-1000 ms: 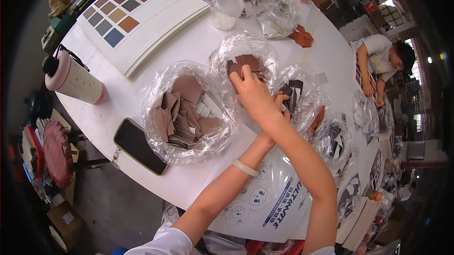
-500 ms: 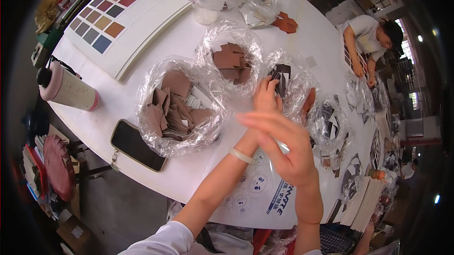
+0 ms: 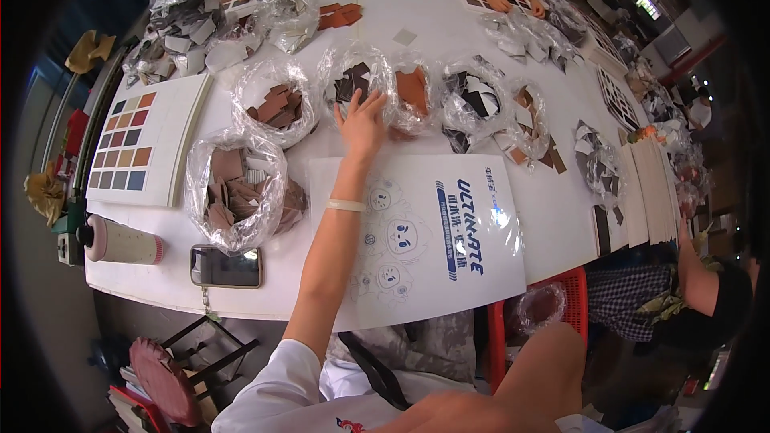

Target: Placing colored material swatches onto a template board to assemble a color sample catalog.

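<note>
My left hand (image 3: 365,124) reaches across the table with its fingers apart, at the near rim of a clear plastic bag of dark brown swatches (image 3: 350,82). Its fingertips are by the swatches; I cannot tell whether they touch them. A white band circles that wrist. Beside this bag stand a bag of orange-brown swatches (image 3: 412,89) and one of reddish-brown swatches (image 3: 277,105). A larger bag of brown-pink swatches (image 3: 241,196) is nearer on the left. My right arm is bent low in front of my body; the right hand (image 3: 449,415) is cut off by the lower edge, its fingers hidden.
A white printed sheet (image 3: 489,232) lies before me. At left are a color sample board (image 3: 172,128), a phone (image 3: 227,266) and a tumbler (image 3: 124,240). Bags of black swatches (image 3: 473,96) stand right. Two people work across the table. A red basket (image 3: 573,296) is below the edge.
The view has swung to the right and more of the table shows. My right hand has drawn back from over the left wrist to my body. The left hand stays among the bags, fingers now spread.
</note>
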Demonstrator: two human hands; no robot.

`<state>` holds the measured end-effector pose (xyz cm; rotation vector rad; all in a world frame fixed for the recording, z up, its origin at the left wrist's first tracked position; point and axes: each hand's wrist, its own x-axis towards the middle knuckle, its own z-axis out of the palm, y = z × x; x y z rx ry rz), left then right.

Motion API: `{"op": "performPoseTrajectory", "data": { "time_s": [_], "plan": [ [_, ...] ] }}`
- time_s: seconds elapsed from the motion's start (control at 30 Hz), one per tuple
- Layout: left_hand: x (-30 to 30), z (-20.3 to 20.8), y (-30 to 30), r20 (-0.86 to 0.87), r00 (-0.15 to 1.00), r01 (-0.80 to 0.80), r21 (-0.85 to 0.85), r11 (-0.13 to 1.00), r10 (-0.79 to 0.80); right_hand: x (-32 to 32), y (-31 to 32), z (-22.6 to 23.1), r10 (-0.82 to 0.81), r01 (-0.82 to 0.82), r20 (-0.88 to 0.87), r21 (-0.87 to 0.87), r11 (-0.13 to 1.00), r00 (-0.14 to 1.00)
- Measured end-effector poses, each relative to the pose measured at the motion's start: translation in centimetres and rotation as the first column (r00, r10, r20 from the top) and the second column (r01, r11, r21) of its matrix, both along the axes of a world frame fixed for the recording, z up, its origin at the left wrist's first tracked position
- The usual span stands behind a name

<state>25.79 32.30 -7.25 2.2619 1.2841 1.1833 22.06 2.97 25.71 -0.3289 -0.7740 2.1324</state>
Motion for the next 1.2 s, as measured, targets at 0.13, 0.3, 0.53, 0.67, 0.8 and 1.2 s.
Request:
{"op": "performPoseTrajectory", "data": {
  "time_s": [0.13, 0.3, 0.53, 0.67, 0.8, 1.2],
  "plan": [
    [0.1, 0.5, -0.5, -0.16, 0.987, -0.04, -0.052, 0.998, 0.031, 0.9, -3.9, -2.8, -0.614, 0.28, 0.113, 0.815, 0.507, 0.782],
    [2.3, 4.5, -2.9, -0.176, 0.982, 0.095, 0.187, 0.978, -0.062, 4.3, -4.3, -12.2, -0.968, 0.11, 0.25, 0.963, 0.245, -0.031],
    [3.9, 0.3, -6.0, -0.699, 0.694, 0.374, 0.145, 0.916, -0.173, 5.0, -3.8, -28.7, -0.874, 0.244, 0.44, 0.888, 0.39, -0.205],
    [5.3, 0.8, -6.8, -0.832, 0.548, 0.317, 0.11, 0.942, -0.087, 5.6, -3.7, -29.6, -0.89, 0.32, 0.414, 0.883, 0.343, -0.191],
    [6.7, 1.8, -5.9, -0.914, 0.404, 0.338, 0.131, 0.932, -0.018, 6.1, -3.6, -29.7, -0.898, 0.367, 0.415, 0.866, 0.339, -0.148],
    [10.4, 10.5, -8.5, -0.73, 0.651, 0.242, -0.058, 0.969, -0.206, 6.3, -4.2, -30.3, -0.899, 0.443, 0.422, 0.832, 0.334, -0.115]
  ]
}}
